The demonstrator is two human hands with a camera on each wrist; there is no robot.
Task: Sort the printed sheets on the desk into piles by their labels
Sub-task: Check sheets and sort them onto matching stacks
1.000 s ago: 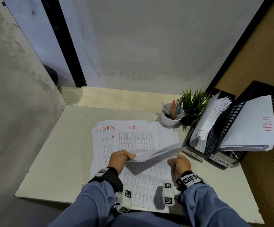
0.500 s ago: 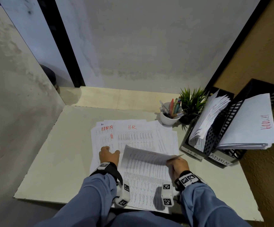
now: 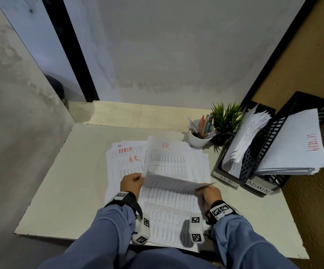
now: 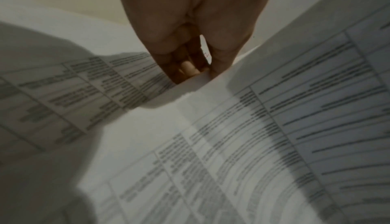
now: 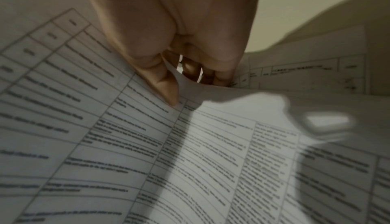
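Both hands pinching the lifted sheet (image 3: 168, 179) over the bench (image 3: 64, 191) pile: left hand (image 3: 131, 182) on its left edge, right hand (image 3: 210, 193) on its right. Trays (image 3: 254, 183) nearer the right hand.

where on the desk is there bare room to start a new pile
Bare desk left of the spread sheets, and the back strip by the wall. The right side is crowded: pen cup, plant, file trays.
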